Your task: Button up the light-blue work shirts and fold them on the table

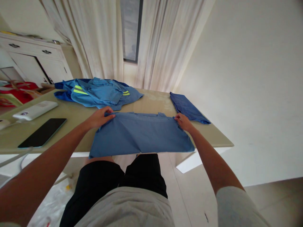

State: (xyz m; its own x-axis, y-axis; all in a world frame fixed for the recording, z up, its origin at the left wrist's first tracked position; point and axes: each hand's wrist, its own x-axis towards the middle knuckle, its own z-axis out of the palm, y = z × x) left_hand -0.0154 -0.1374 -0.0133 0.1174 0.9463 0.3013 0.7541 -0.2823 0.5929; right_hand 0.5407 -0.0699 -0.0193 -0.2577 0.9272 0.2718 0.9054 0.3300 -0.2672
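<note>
A blue shirt (144, 134), folded into a wide flat shape, lies along the front edge of the table. My left hand (102, 116) pinches its far left corner between thumb and fingers. At the far right corner, my right hand (182, 121) grips the cloth the same way. The shirt's near edge reaches the table's front edge above my legs. Behind it and to the left sits a loose heap of blue work shirts (104, 93) with yellow reflective stripes. A folded dark blue garment (188, 107) rests near the table's right edge.
On the left of the table (153, 102) lie a black-screened phone (42, 133) and a white power bank (35, 110) with a cable. A white cabinet (35, 60) and red items (20, 90) stand beyond. Curtains (99, 37) hang behind; a wall rises on the right.
</note>
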